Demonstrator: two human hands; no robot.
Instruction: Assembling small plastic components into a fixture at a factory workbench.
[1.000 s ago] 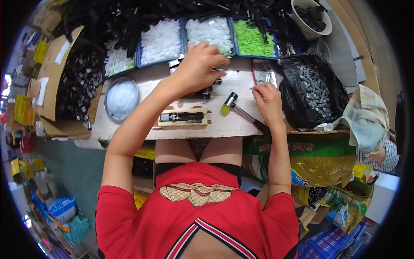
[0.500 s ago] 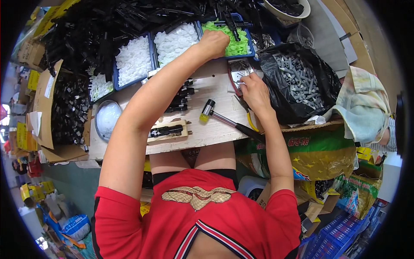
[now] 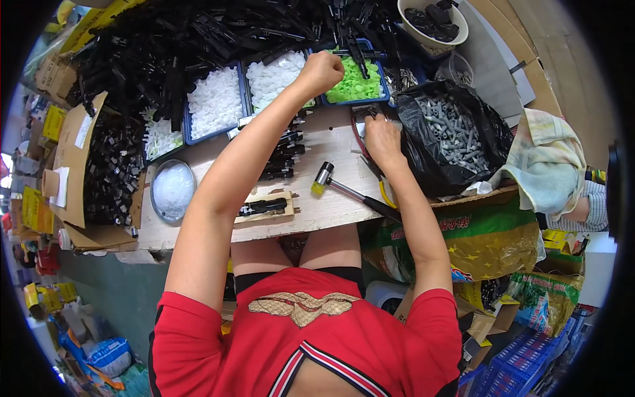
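Observation:
My left hand (image 3: 322,71) is closed over the border between a tray of white plastic pieces (image 3: 271,81) and a blue tray of lime-green pieces (image 3: 354,87). What its fingers pinch, if anything, is too small to make out. To the right, my right hand (image 3: 383,140) has its fingers curled down at a small red-edged box (image 3: 358,126) holding small metal bits. Its fingertips are partly hidden. Just below it lie pliers with yellow-and-black handles (image 3: 386,192) and a hammer (image 3: 345,189) with a yellow face. A wooden jig (image 3: 287,210) cradles a black part (image 3: 263,207) near the table's front edge.
Black assemblies (image 3: 218,33) are heaped along the back. A black bag of grey plugs (image 3: 453,132) stands right, below a cream bowl (image 3: 458,36). Leftward are a round dish of white material (image 3: 173,190) and a carton of black pieces (image 3: 112,165). Several black parts (image 3: 281,159) lie mid-table.
My left hand has shifted slightly left, off the green pieces toward the tray border. My right hand has moved a little left, its fingers now curled deeper at the small box.

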